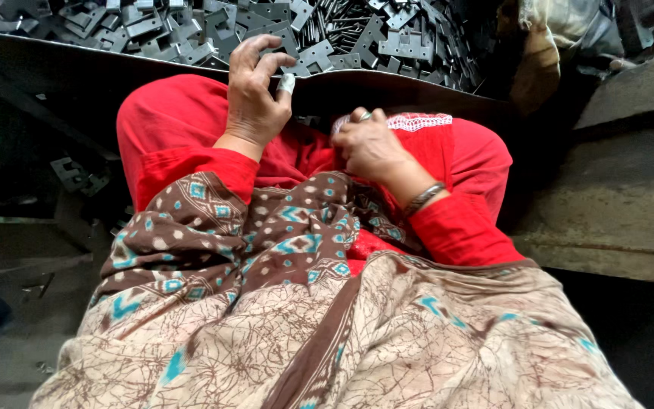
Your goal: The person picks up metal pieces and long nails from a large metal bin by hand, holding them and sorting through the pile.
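Observation:
My left hand (255, 95) reaches up to the front edge of a dark metal tray (77, 60). Its curled, spread fingers rest on the flat grey metal stampings (191, 34) heaped there, and the thumb tip has a pale wrap. No piece shows in its grip. My right hand (372, 144) lies on my lap in red cloth, fingers curled closed, with a ring and a metal bangle (424, 198) at the wrist. Whether anything small sits inside that fist is hidden.
A brown and beige patterned shawl (304, 303) covers my lap and knees. The heap also holds thin metal rods (334, 23). A few loose stampings (77, 176) lie in the dark at the left. A worn concrete ledge (615, 197) runs along the right.

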